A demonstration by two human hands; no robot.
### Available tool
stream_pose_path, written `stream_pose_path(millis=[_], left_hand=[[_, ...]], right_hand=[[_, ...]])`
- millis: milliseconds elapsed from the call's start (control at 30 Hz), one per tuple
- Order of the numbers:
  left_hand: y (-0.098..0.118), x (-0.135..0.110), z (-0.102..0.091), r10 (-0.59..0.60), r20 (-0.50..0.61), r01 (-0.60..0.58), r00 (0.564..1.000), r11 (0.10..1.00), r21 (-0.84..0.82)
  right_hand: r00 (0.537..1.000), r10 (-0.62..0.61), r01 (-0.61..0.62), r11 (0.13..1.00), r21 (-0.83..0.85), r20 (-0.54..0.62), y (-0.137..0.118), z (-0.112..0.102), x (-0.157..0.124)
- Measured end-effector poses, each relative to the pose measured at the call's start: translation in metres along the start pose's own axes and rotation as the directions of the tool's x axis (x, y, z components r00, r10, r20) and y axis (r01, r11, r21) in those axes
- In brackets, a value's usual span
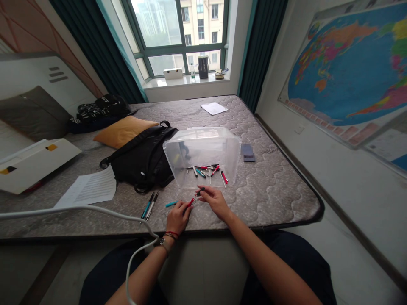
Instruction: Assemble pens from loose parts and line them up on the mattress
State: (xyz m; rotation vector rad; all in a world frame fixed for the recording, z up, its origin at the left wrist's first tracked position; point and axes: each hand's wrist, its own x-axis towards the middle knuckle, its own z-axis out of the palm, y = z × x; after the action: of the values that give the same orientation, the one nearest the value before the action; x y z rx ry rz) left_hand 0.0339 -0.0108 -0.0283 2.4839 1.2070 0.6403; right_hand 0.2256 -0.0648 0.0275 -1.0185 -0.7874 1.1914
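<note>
My left hand (178, 217) rests on the mattress (270, 190) with its fingers closed round a red pen part (191, 201). My right hand (213, 198) pinches a dark pen piece (200, 191) just beside it; the two pieces nearly meet. Right behind both hands stands a clear plastic bin (203, 154) with several red, teal and black pens (210, 170) lying in it. A teal pen part (171, 203) lies left of my left hand. Two whole pens (149, 206) lie further left.
A black bag (143, 159) and an orange cushion (122, 131) lie left of the bin. Printed paper (89, 188) and a white box (32, 163) are at the left, a white cable (95, 209) crosses the near edge. A small dark block (248, 152) sits right of the bin.
</note>
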Motion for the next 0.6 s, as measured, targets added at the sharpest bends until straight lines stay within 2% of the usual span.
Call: stream_pose_path(millis=[100, 267, 333, 400, 467, 600], left_hand=[[0.000, 0.000, 0.000, 0.002, 0.002, -0.002, 1.000, 1.000, 0.003], [0.002, 0.000, -0.002, -0.003, 0.007, 0.003, 1.000, 1.000, 0.000], [0.003, 0.000, -0.003, -0.002, 0.005, 0.002, 1.000, 1.000, -0.002], [0.003, 0.000, -0.004, -0.004, 0.006, 0.004, 1.000, 1.000, -0.010], [0.004, 0.001, -0.004, -0.011, 0.008, 0.011, 1.000, 1.000, -0.019], [0.004, 0.001, -0.003, -0.018, 0.004, 0.018, 1.000, 0.999, -0.031]], right_hand=[[0.999, -0.041, 0.040, 0.999, -0.025, -0.021, -0.004, 0.001, 0.000], [0.983, -0.183, 0.182, 0.946, -0.268, 0.020, -0.015, 0.001, -0.002], [0.980, -0.196, 0.195, 0.937, -0.289, 0.026, -0.017, 0.001, -0.002], [0.987, -0.159, 0.153, 0.964, -0.216, -0.013, -0.018, 0.001, 0.000], [0.995, -0.074, 0.070, 0.996, -0.056, -0.073, -0.018, 0.001, 0.001], [0.984, 0.068, -0.024, 0.966, 0.259, -0.162, -0.019, -0.002, 0.002]])
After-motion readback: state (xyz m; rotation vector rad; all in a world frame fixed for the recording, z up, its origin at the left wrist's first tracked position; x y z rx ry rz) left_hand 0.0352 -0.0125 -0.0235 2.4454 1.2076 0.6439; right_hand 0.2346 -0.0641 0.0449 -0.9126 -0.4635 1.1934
